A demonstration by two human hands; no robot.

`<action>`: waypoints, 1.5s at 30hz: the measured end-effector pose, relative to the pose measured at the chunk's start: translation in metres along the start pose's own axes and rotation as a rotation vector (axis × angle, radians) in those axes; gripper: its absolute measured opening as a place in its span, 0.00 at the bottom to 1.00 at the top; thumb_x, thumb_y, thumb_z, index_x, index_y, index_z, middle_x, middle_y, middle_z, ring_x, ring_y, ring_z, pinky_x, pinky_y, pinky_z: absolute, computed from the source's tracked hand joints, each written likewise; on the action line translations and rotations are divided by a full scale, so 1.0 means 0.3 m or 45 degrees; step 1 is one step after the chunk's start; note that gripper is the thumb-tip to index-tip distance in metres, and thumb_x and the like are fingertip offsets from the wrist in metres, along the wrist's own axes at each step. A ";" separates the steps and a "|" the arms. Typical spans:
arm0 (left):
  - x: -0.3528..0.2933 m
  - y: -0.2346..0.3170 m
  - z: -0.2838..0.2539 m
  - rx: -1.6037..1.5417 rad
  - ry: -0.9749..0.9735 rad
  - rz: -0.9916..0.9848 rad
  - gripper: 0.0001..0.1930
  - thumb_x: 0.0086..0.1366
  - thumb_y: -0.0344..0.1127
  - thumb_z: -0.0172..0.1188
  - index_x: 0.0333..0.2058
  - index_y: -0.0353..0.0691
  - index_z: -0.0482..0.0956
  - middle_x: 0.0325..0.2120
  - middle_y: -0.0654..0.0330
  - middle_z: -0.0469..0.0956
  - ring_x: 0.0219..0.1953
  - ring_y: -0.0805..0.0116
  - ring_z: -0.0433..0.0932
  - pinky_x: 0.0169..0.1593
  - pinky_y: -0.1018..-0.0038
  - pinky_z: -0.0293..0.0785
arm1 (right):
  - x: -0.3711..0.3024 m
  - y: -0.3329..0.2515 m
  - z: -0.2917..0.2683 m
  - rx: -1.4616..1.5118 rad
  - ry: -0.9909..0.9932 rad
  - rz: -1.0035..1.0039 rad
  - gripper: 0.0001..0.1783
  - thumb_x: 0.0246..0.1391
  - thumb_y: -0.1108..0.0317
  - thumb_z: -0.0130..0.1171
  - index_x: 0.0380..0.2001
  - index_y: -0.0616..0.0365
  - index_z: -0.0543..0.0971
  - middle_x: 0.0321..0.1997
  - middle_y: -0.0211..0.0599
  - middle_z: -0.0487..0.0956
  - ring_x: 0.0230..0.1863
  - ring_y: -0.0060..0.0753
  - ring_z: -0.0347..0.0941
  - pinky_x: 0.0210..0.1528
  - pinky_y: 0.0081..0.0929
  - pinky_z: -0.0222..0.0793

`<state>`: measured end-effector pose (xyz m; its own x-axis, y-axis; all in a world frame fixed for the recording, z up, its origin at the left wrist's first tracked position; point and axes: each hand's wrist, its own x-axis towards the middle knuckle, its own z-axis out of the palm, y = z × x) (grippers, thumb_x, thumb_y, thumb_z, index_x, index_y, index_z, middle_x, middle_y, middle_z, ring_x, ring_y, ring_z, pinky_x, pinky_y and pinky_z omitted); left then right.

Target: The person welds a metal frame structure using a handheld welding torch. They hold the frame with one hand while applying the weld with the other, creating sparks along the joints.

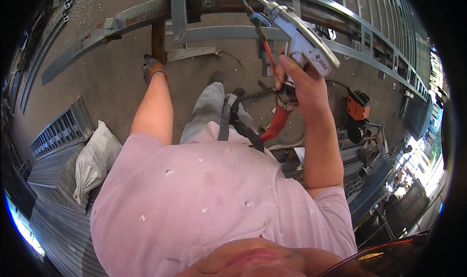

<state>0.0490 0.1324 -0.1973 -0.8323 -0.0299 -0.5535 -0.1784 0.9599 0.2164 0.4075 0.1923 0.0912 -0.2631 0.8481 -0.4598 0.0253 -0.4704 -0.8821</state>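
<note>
My right hand (pixel 304 80) is closed round the grip of a handheld welding gun (pixel 304 39), which has a silver-white body. Its narrow nozzle points up and to the left, over the metal frame (pixel 233 32). Along the gun's left side runs a thin red wire-feed tube (pixel 268 56) with a blue bracket. A thick red sleeved cable (pixel 279 123) leaves the bottom of the grip. My left hand (pixel 154 69), in a dark glove with an orange cuff, hangs beside a rusty post (pixel 158 41). Its fingers look loosely apart and hold nothing visible.
A rusty steel beam (pixel 146 12) crosses ahead, carrying galvanized bars. On the right lies an orange-and-black machine (pixel 358 105). To the left are stacked metal profiles (pixel 56 167) and a white sack (pixel 97 158). A black hose (pixel 238 114) loops near my legs. Barred panels (pixel 389 34) stand far right.
</note>
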 end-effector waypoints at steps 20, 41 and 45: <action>0.002 -0.035 0.002 0.277 0.310 -0.043 0.36 0.76 0.67 0.36 0.53 0.45 0.85 0.51 0.48 0.85 0.56 0.43 0.82 0.61 0.52 0.75 | 0.483 0.071 0.136 0.098 -0.289 0.340 0.10 0.65 0.65 0.68 0.37 0.58 0.79 0.25 0.31 0.78 0.25 0.26 0.76 0.30 0.25 0.73; -0.042 0.007 -0.024 0.354 0.173 -0.089 0.35 0.76 0.63 0.33 0.59 0.45 0.81 0.58 0.50 0.82 0.59 0.44 0.80 0.65 0.52 0.72 | 0.438 -0.044 0.005 -0.078 -0.024 0.141 0.16 0.65 0.69 0.63 0.51 0.66 0.76 0.26 0.35 0.73 0.24 0.26 0.69 0.29 0.25 0.68; -0.010 -0.030 -0.006 0.370 0.177 -0.074 0.35 0.76 0.63 0.34 0.58 0.47 0.82 0.57 0.50 0.83 0.58 0.44 0.81 0.64 0.52 0.73 | 0.381 -0.100 -0.116 -0.112 -0.088 0.163 0.20 0.64 0.70 0.62 0.55 0.67 0.74 0.25 0.34 0.72 0.24 0.25 0.67 0.28 0.24 0.65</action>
<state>0.0521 0.1233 -0.1963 -0.8923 -0.1052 -0.4390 -0.0869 0.9943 -0.0617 0.4102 0.3119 0.0614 -0.3180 0.7623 -0.5637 0.1466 -0.5479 -0.8236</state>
